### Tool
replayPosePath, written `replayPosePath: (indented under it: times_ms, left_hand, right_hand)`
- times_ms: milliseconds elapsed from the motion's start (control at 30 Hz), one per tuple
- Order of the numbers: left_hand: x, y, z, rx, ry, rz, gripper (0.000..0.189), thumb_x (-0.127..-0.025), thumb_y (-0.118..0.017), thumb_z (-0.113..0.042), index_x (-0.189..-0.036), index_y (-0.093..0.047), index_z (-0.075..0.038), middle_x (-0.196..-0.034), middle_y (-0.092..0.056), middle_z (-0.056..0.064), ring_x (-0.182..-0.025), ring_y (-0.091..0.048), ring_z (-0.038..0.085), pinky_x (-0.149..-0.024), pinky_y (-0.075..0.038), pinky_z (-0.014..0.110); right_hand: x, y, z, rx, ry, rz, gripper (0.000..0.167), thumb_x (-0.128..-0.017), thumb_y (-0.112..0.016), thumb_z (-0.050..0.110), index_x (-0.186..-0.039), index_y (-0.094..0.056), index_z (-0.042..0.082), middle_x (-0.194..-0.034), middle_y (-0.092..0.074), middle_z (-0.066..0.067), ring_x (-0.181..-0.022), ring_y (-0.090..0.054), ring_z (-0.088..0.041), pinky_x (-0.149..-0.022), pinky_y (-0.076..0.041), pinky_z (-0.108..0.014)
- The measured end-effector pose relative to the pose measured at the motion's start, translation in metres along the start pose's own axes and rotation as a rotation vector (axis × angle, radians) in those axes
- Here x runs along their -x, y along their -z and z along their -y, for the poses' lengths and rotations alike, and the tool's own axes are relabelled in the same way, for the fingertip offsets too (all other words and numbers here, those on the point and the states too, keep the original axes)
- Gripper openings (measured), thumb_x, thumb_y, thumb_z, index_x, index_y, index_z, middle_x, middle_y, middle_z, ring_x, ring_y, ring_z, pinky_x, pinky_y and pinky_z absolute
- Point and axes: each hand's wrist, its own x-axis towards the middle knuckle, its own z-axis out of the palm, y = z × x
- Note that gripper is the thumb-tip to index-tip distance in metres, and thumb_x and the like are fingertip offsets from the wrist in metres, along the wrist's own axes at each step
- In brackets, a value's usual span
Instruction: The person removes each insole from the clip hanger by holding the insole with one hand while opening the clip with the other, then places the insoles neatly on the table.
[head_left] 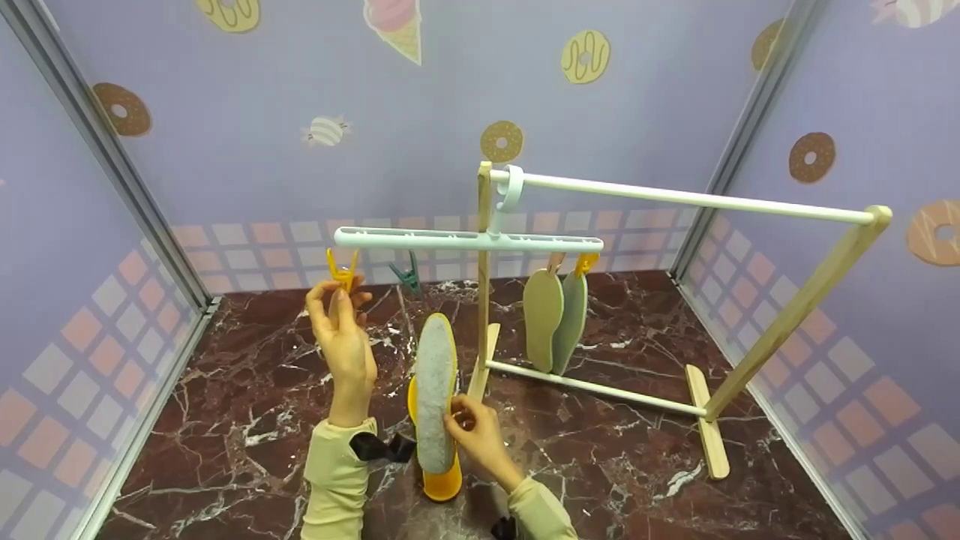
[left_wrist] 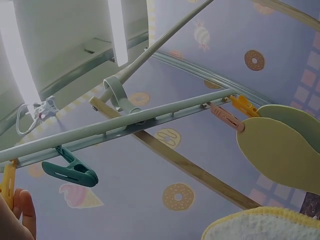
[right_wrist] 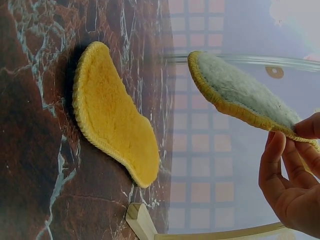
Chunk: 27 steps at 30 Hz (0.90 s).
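My left hand [head_left: 346,341] pinches a yellow clothespin [head_left: 343,275] that hangs below the left end of a pale hanger [head_left: 420,241]. My right hand [head_left: 481,437] grips the edge of an insole [head_left: 435,390] with a fuzzy grey face and yellow rim, held raised above the table. Flat on the marble-patterned table lies a second insole, its yellow side up [right_wrist: 115,112]. A green clothespin [left_wrist: 71,171] dangles from the hanger between the left clothespin and the upright. At the hanger's right end, pink and yellow clothespins hold two thin greenish insoles [head_left: 543,319].
A wooden stand with a white top rail [head_left: 675,195] bears the hanger by its hook [head_left: 511,189]. Its right upright [head_left: 799,315] and wooden foot [head_left: 706,424] stand at the right. Purple patterned walls [head_left: 420,157] enclose the dark red table [head_left: 247,420].
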Motion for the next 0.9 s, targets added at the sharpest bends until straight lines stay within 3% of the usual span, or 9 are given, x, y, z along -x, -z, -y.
replayPosePath:
  times_ms: [500,900]
  left_hand:
    - [-0.01,0.003,0.009,-0.094,0.02,-0.109,0.015,-0.092,-0.043,-0.009,-0.095,-0.055,-0.017,-0.088,-0.069,-0.002,-0.068,-0.058,0.009,-0.058,-0.031,0.02]
    - [-0.013,0.003,0.012,-0.084,0.024,-0.1,0.024,-0.092,-0.043,-0.008,-0.11,-0.057,-0.013,-0.1,-0.064,0.001,-0.071,-0.058,0.011,-0.056,-0.031,0.017]
  right_hand:
    - [0.0,0.001,-0.005,0.002,-0.02,0.014,0.004,-0.077,-0.057,-0.008,-0.08,-0.055,-0.009,-0.073,-0.062,-0.022,-0.061,-0.058,-0.017,-0.053,-0.049,-0.023]
    - [0.001,0.002,-0.007,0.006,-0.019,0.02,0.006,-0.077,-0.057,-0.007,-0.082,-0.057,-0.01,-0.076,-0.063,-0.022,-0.063,-0.061,-0.024,-0.055,-0.051,-0.024]
